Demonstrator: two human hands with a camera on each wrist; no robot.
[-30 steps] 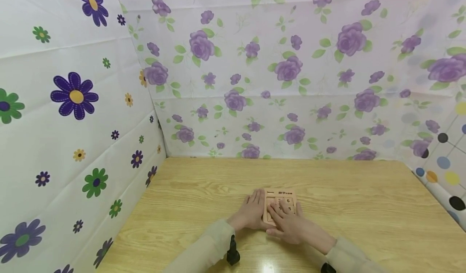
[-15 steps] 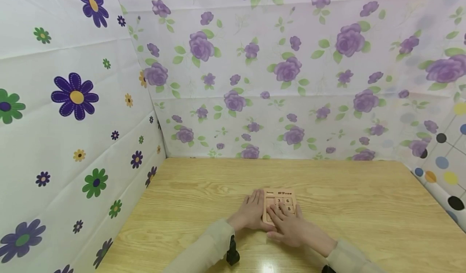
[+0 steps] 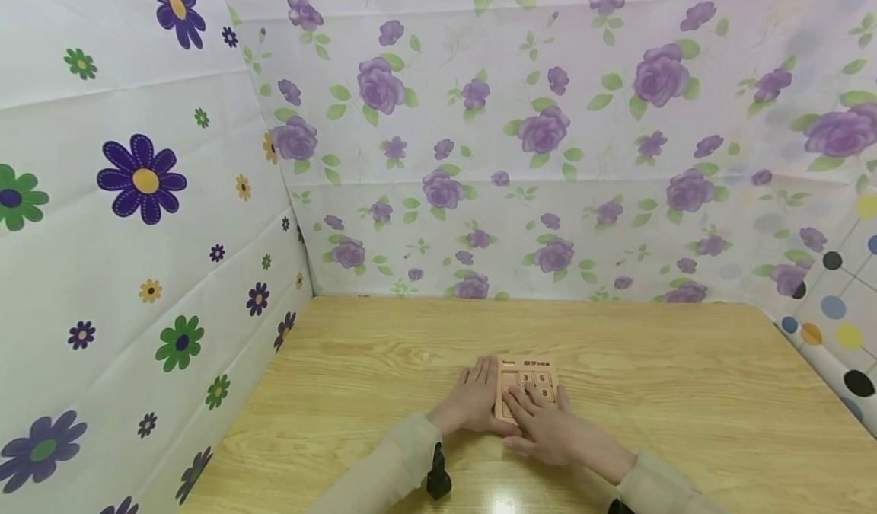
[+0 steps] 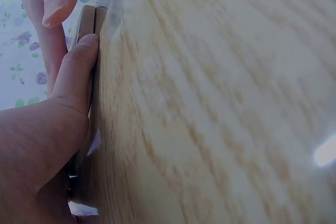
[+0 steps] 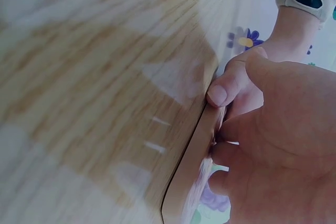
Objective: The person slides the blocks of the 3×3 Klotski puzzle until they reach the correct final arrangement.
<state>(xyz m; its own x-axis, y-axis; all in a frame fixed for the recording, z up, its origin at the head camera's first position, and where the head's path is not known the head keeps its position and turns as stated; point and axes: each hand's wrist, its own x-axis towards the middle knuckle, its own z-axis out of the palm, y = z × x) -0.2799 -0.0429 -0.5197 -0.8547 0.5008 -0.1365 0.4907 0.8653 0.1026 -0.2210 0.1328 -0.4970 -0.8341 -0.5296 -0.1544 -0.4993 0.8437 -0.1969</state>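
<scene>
A wooden number slide puzzle (image 3: 510,377) lies flat on the table, tiles 3, 6 and 8 showing. My left hand (image 3: 473,403) lies along its left side with straight fingers, and the thumb (image 4: 79,72) presses its near edge. Over the puzzle's lower part is my right hand (image 3: 553,432), its fingertips resting on the tiles and hiding several of them. In the right wrist view, the puzzle's wooden side (image 5: 184,182) runs below the right fingers (image 5: 228,153), and the left thumb (image 5: 218,95) touches its corner.
The wood-grain table (image 3: 384,346) extends around the hands. A purple-rose cloth (image 3: 479,217) hangs behind it, a daisy cloth (image 3: 205,217) at left and a dotted cloth (image 3: 832,331) at right. A black wrist strap (image 3: 438,472) hangs by the left sleeve.
My right hand has shifted slightly toward me over the puzzle, uncovering tile 3 and more of tile 8. The left hand and the puzzle stay in place.
</scene>
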